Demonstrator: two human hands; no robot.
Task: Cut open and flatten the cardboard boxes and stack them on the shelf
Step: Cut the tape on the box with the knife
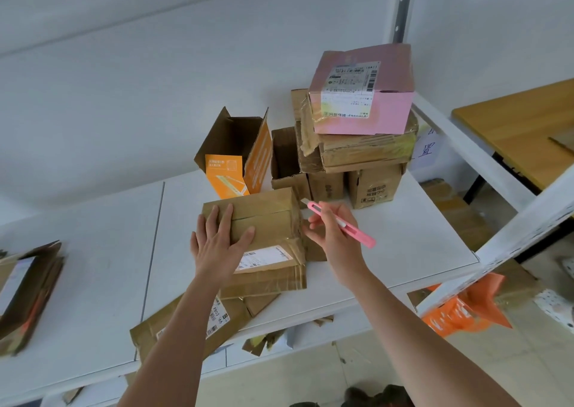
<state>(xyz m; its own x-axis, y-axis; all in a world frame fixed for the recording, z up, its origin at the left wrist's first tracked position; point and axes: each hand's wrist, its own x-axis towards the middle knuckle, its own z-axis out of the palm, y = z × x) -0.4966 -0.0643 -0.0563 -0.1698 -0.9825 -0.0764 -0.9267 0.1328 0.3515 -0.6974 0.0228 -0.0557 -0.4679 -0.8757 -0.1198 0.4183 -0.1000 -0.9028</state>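
The work stood at an early stage. My left hand (217, 242) lay flat on the taped box (264, 220) near the shelf's (93, 276) front edge, fingers straight; my right hand (332, 235) was clamped round the pink knife (338, 223), blade at the box's right end. A flat pile (28, 294) sat at the left edge. A stack (357, 145) toward the back right, pink box (363, 92) on top, remained uncut, as I judged.

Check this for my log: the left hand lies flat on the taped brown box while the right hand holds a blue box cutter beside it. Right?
Not quite: the head view shows the box cutter is pink, not blue. The rest stands: the left hand lies flat on the taped brown box while the right hand holds the cutter beside it.
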